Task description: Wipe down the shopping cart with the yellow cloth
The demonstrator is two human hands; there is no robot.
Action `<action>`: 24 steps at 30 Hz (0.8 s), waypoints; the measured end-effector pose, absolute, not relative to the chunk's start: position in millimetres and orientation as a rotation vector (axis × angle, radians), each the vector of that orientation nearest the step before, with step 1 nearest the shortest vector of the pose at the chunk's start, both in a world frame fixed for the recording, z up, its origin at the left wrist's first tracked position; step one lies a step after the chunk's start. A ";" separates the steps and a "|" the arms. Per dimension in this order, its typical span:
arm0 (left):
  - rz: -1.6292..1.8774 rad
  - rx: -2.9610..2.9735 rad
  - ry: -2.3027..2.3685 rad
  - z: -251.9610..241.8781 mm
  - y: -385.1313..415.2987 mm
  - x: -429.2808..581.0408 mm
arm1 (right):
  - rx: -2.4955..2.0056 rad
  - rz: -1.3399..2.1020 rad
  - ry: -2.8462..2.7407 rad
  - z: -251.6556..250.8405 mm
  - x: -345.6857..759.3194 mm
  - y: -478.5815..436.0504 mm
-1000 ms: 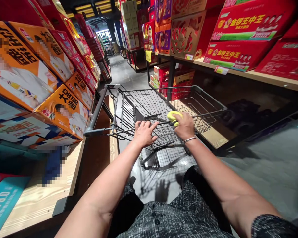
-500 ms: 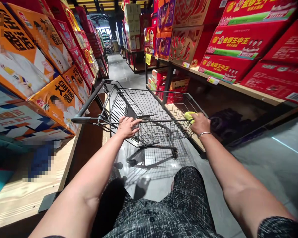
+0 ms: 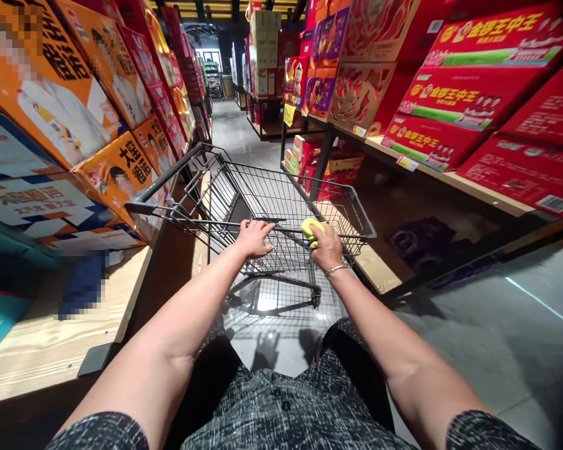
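Observation:
An empty dark wire shopping cart [image 3: 272,194] stands in a shop aisle in front of me. My left hand [image 3: 253,238] is closed over the cart's rear top bar, left of its middle. My right hand [image 3: 327,247] rests on the same bar a little to the right, fingers closed on a yellow cloth [image 3: 310,228] pressed against the wire. A thin bracelet circles my right wrist. The cart's grey handle bar [image 3: 162,181] sticks out on the left side, close to the left shelf.
Orange boxes [image 3: 117,169] lean on the wooden left shelf [image 3: 51,350]. Red gift boxes [image 3: 441,100] fill the right shelf, with dark space below its board. The grey tiled aisle [image 3: 237,134] runs ahead to further shelving. My patterned dark clothing fills the bottom.
My right hand with the yellow cloth slid right along the cart's bar, then back left toward the middle. The cart shifted slightly left and away. My left hand kept its hold.

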State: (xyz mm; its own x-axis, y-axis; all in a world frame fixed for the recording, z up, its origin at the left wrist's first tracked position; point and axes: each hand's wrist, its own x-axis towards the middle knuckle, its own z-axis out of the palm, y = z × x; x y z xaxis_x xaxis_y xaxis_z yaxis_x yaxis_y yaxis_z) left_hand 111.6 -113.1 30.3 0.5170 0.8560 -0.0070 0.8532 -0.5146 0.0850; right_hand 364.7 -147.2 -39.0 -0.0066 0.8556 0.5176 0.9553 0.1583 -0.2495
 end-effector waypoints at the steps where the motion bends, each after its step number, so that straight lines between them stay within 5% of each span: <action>1: 0.075 2.660 1.501 28.6 -112.2 114.1 | -1.638 -0.214 -1.926 -40.0 349.7 -146.5; 8: 0.227 2.636 1.486 19.4 -111.4 115.5 | -1.409 -0.236 -2.047 -66.3 302.9 -140.0; 18: 0.268 2.551 1.437 18.8 -104.8 110.8 | -1.676 0.314 -2.172 -248.4 355.7 -170.7; 24: 0.269 2.539 1.433 17.8 -101.6 109.1 | -1.618 0.185 -2.221 -178.1 332.6 -149.7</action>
